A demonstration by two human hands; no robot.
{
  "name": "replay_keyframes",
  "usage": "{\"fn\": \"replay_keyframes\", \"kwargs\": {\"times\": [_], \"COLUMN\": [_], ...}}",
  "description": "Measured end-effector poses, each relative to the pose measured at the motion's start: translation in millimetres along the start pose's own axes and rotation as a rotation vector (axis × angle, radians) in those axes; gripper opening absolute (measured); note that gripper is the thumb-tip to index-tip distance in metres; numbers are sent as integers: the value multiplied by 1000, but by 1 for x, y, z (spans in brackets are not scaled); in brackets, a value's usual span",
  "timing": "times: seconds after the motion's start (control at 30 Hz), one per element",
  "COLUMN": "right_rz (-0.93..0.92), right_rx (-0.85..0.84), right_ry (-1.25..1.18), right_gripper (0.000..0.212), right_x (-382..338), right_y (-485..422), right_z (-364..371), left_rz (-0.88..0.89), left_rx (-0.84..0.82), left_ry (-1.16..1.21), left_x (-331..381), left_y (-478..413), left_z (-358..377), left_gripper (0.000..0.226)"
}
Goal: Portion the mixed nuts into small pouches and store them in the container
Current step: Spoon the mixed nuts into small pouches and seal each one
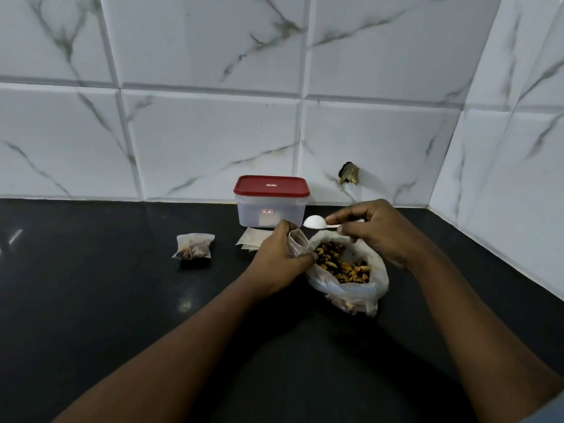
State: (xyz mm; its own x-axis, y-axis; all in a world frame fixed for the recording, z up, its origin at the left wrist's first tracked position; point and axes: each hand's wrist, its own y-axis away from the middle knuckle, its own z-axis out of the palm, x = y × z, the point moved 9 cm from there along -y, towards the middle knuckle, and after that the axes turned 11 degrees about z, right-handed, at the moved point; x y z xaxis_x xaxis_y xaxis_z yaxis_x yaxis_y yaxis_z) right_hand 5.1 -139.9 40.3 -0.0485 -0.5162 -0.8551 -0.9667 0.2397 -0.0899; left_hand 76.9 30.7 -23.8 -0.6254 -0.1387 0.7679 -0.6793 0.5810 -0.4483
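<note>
While the left hand (280, 251) is gripping a small translucent plastic pouch (297, 242), the right hand (375, 230) is pinching a white plastic spoon (316, 222) just above it.

Left fingers are curling round the pouch, in front of the clear rectangular plastic container with a red lid (271, 206); right fingers are closing on the spoon's handle, its bowl hovering just in front of the container's right corner. A large clear plastic bag of mixed nuts (345, 270) is lying open on the black counter (91, 270), in front and to the right of the container. A small filled pouch of nuts (193, 246) is sitting to the container's front left, and flat empty pouches (253, 239) are lying directly before it.
</note>
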Motion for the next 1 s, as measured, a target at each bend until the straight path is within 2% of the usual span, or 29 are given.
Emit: {"fn": "replay_keyframes", "kwargs": {"times": [0.1, 0.2, 0.27, 0.37, 0.47, 0.6, 0.7, 1.0], "right_rz": [41, 118, 174, 201, 145, 151, 169, 164], "right_rx": [57, -7, -7, 69, 121, 65, 119, 94], "right_ry": [211, 540, 646, 663, 586, 644, 708, 656], "right_gripper": [27, 22, 15, 15, 19, 17, 18, 21], "right_x": [8, 25, 34, 35, 25, 25, 28, 30], "right_y": [-3, -8, -10, -9, -6, -6, -9, -11], "right_z": [-15, -2, -2, -17, -20, -9, -16, -6], "left_rz": [-14, -20, -12, -7, -16, -5, -10, -11], "left_rx": [-3, -19, -29, -29, -27, -9, -1, -5], "left_ry": [-16, -40, -60, -79, -71, -78, -75, -85], "left_x": [-2, -2, 0, 1, 0, 1, 1, 2], "left_y": [0, -1, -1, -1, -1, -1, -1, -2], "left_z": [0, 1, 1, 0, 0, -1, -2, 0], "left_gripper": [47, 46, 44, 35, 35, 35, 36, 36]}}
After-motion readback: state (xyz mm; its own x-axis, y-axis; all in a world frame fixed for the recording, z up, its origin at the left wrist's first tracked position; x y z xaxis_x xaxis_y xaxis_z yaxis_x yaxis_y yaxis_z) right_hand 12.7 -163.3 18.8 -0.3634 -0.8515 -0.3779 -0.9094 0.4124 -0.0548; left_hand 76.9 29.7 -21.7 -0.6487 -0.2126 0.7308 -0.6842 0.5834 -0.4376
